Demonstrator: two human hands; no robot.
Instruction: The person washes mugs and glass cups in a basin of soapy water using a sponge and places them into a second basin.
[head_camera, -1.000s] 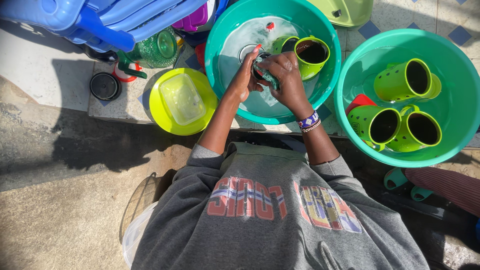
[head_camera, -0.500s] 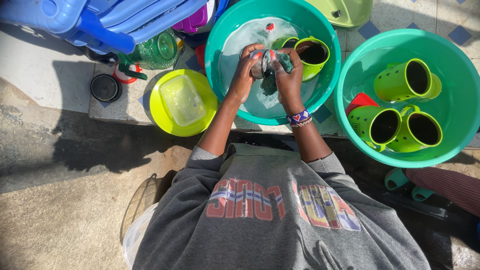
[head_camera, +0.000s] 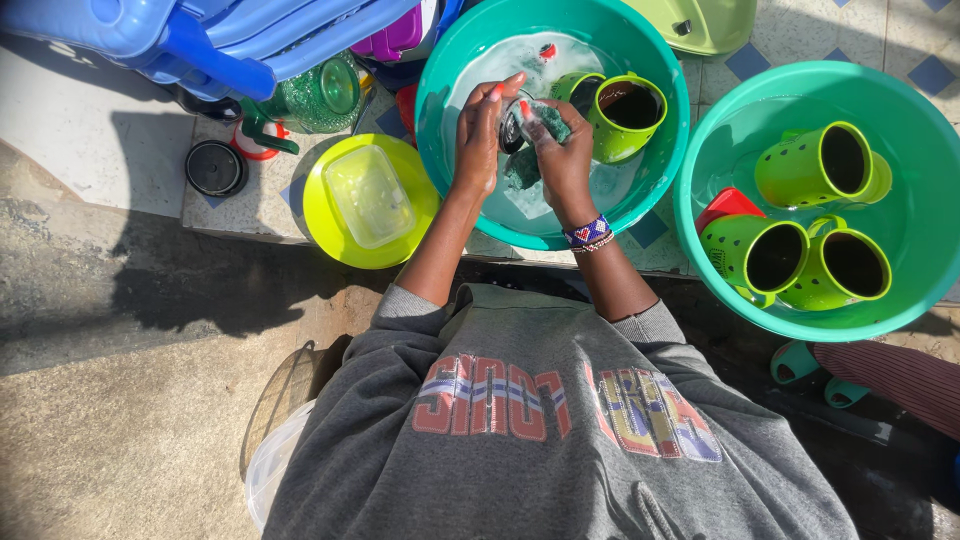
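Observation:
Over a teal basin (head_camera: 440, 140) of soapy water, my left hand (head_camera: 478, 135) grips a small dark round metal item (head_camera: 511, 127), mostly hidden between my palms. My right hand (head_camera: 562, 160) presses a dark green scrub sponge (head_camera: 548, 122) against it; a bead bracelet circles that wrist. Two lime green mugs (head_camera: 622, 112) lie in the same basin just right of my hands.
A second teal basin (head_camera: 905, 305) at right holds three lime green mugs (head_camera: 776, 252) and a red piece. A clear container sits on a lime plate (head_camera: 325, 215) at left, beside a black lid (head_camera: 214, 168), a green glass jar (head_camera: 318, 96) and blue plastic furniture (head_camera: 200, 35).
My hands lifted slightly higher in the basin and the left hand turned more upright around the item. The sponge shifted up against it.

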